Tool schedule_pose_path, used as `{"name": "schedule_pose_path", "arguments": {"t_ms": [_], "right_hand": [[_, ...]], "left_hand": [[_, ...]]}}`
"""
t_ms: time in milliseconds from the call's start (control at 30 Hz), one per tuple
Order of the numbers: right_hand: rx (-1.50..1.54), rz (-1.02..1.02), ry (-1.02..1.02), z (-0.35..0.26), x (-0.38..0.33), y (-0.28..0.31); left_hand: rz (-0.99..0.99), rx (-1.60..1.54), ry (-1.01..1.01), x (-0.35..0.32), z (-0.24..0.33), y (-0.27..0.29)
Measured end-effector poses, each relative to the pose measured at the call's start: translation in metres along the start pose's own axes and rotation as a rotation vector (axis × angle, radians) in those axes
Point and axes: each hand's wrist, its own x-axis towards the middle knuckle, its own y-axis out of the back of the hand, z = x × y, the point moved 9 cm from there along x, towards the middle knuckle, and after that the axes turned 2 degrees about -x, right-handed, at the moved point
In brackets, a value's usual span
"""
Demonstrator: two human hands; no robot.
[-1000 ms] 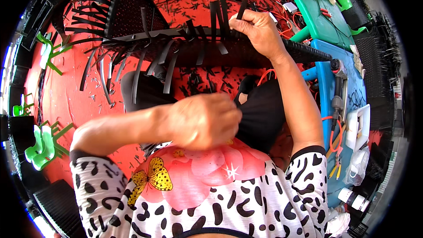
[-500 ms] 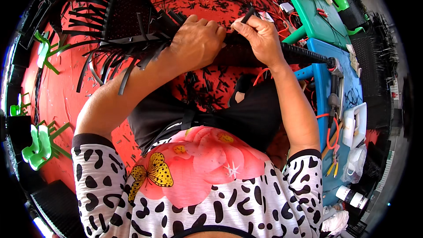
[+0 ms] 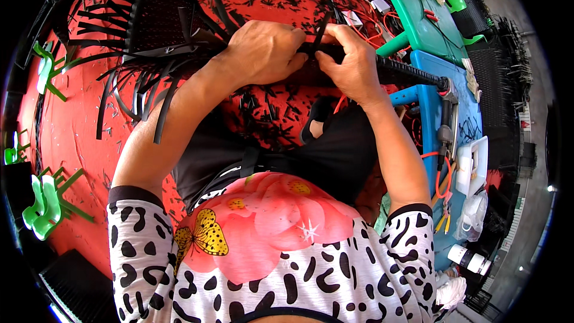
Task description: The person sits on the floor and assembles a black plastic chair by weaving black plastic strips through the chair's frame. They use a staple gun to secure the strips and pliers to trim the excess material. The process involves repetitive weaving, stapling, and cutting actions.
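A black woven panel (image 3: 158, 21) with many loose flat strips along its edges lies across in front of me. Its narrow black edge (image 3: 406, 72) runs on to the right beyond my hands. My left hand (image 3: 263, 51) is closed over this edge, fingers curled down and thumb pointing to the right. Close beside it, my right hand (image 3: 353, 63) grips at the same edge, its thumb and bent forefinger around the base of a black strip (image 3: 323, 25) that stands up. The fingertips of both hands are partly hidden. Other loose strips (image 3: 161, 110) hang down by my left forearm.
A green stool (image 3: 427, 21) holding hand tools and a blue stool (image 3: 427, 107) stand at my right. On the blue one are a grey-black tool (image 3: 445, 128) with a red hose and a white tray (image 3: 472, 164). Black offcuts (image 3: 272, 116) litter the red floor. Green plastic pieces (image 3: 48, 206) lie left.
My right hand has lowered and turned, its fingers now at the panel's edge rather than pinching the raised strip. My left thumb has come out toward it. The view has shifted slightly.
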Motion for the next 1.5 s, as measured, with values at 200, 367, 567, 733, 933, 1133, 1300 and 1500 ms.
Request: {"name": "schedule_pose_path", "arguments": {"t_ms": [200,367,567,733,933,1133,1300,1500], "right_hand": [[-0.039,-0.040,-0.075,0.006,0.007,-0.005],[-0.095,-0.053,-0.100,0.004,0.010,-0.008],[-0.090,-0.069,-0.126,0.010,0.014,-0.009],[-0.055,-0.050,-0.065,0.016,0.013,-0.004],[0.318,0.063,-0.067,0.022,0.010,0.013],[0.381,-0.174,0.231,-0.068,-0.011,-0.002],[0.681,-0.627,0.165,-0.127,-0.011,-0.031],[0.987,-1.112,0.389,-0.251,0.018,-0.049]], "left_hand": [[-0.049,0.023,0.024,0.003,-0.003,0.000],[-0.025,-0.014,-0.007,0.003,-0.003,0.001],[-0.047,-0.022,0.025,0.006,-0.007,-0.001],[-0.039,-0.045,0.039,0.010,-0.012,0.000],[0.027,0.001,0.044,0.007,-0.022,-0.002],[0.228,-0.016,0.044,0.011,-0.020,-0.011],[0.137,-0.091,0.082,0.005,-0.020,-0.015],[0.069,-0.052,0.246,0.011,-0.025,-0.013]]}}
